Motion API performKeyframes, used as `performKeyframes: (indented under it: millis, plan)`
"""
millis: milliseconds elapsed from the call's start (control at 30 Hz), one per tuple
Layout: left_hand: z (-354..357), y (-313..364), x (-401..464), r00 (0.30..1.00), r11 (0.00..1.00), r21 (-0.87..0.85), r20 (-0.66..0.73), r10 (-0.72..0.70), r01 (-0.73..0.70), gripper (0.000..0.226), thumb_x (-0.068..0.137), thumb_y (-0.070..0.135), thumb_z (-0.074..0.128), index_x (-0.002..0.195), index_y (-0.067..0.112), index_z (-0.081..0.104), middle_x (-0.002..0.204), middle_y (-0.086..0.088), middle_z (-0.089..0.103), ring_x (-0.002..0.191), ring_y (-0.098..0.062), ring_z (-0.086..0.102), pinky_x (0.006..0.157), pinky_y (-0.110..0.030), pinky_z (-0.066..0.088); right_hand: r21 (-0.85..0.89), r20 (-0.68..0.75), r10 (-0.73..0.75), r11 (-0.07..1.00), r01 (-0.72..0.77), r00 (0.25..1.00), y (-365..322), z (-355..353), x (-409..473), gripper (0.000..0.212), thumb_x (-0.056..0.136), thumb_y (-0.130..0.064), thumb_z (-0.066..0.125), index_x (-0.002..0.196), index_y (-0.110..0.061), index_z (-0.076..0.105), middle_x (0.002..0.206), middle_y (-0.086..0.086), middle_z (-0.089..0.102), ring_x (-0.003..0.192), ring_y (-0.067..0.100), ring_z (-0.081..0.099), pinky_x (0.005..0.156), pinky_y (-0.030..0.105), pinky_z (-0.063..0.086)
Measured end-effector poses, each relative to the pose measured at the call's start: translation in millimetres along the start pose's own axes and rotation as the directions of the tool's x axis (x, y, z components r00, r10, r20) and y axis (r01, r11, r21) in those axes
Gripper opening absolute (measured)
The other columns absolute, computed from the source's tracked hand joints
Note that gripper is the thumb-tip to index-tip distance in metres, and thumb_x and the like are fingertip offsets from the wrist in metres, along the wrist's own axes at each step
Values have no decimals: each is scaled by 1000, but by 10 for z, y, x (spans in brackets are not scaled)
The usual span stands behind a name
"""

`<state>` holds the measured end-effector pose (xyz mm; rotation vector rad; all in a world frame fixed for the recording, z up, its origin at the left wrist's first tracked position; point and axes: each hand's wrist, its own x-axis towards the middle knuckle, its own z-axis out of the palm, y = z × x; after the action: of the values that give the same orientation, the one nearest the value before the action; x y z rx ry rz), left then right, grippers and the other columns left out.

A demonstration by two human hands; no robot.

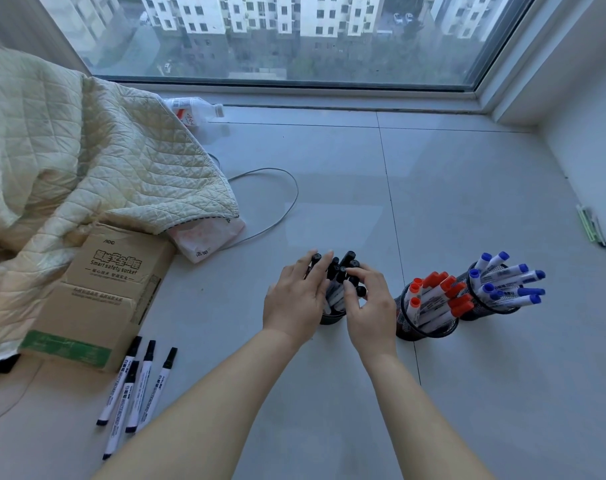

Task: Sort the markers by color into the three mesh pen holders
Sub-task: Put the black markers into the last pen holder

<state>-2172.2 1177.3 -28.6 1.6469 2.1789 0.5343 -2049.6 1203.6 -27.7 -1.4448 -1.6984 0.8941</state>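
Note:
Three mesh pen holders stand in a row on the grey floor. The left holder [329, 318] is full of black-capped markers [346, 263] and is mostly hidden by my hands. My left hand [294, 299] rests with straight fingers against the left side of that bunch. My right hand [367, 303] curls its fingers around the black caps from the right. The middle holder [412, 327] carries red-capped markers [443, 292]. The right holder [474, 311] carries blue-capped markers [505, 282]. Several loose black-capped markers [135, 382] lie on the floor at the lower left.
A cardboard box [100, 292] sits left of the hands, partly under a quilted cream blanket [69, 161]. A grey cable [280, 209] loops behind the holders. A plastic bottle [194, 110] lies near the window. Green pens [592, 226] lie by the right wall.

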Motion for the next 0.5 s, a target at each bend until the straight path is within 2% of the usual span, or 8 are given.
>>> performKeyframes:
  millis: [67,133,167,267,333,433,500]
  plan:
    - [-21,-24,7,997,999,-46,75,-5,8,45,98,42,29,142,47,20,151,18,21,130,-11,29,91,-35,39,-2,4,16,1000,-16,1000,-26,-8,-6,20,89,-10,56,108,-14,62,116,-3,57,108,6,51,88,16,42]
    - [-62,-46,-41,994,986,-165,112,-1,19,48,98,41,31,143,45,18,152,18,19,132,-10,24,98,-33,36,-44,-27,5,999,-7,1000,-89,-13,-31,22,88,-10,57,109,-15,61,116,-2,57,111,14,50,86,7,33]
    - [-88,-63,-89,996,973,-229,86,6,14,49,97,39,34,144,41,20,151,17,22,132,-10,25,100,-29,34,-92,-64,-20,996,14,998,-127,-14,-50,22,87,-10,58,108,-15,62,117,1,58,111,19,50,87,9,31]
    - [-165,-166,-300,996,934,-355,-61,-61,35,47,96,31,41,142,29,32,137,7,40,125,-11,36,96,-22,31,-288,-173,-137,954,83,975,-262,16,-161,22,80,-11,60,102,-10,65,111,9,61,104,30,52,89,30,37]
    - [-206,-293,-474,983,910,-398,-86,-161,114,41,96,30,41,136,24,40,128,5,46,121,-12,42,95,-23,34,-359,-205,-182,928,99,962,-357,88,-279,22,75,-12,60,96,-11,66,106,10,61,100,33,53,86,31,37]
    - [-250,-575,-773,956,877,-421,-71,-286,231,31,96,29,41,126,23,49,117,7,51,116,-11,47,91,-23,36,-357,-152,-187,926,123,971,-453,305,-538,23,71,-11,59,93,-11,66,100,8,62,99,26,49,80,31,37]
    - [-261,-789,-999,924,851,-423,-75,-375,311,27,96,28,42,120,22,53,112,9,51,113,-11,48,88,-25,38,-315,-40,-149,940,129,988,-477,496,-745,23,73,-10,57,95,-10,65,96,7,62,95,27,49,77,35,43]
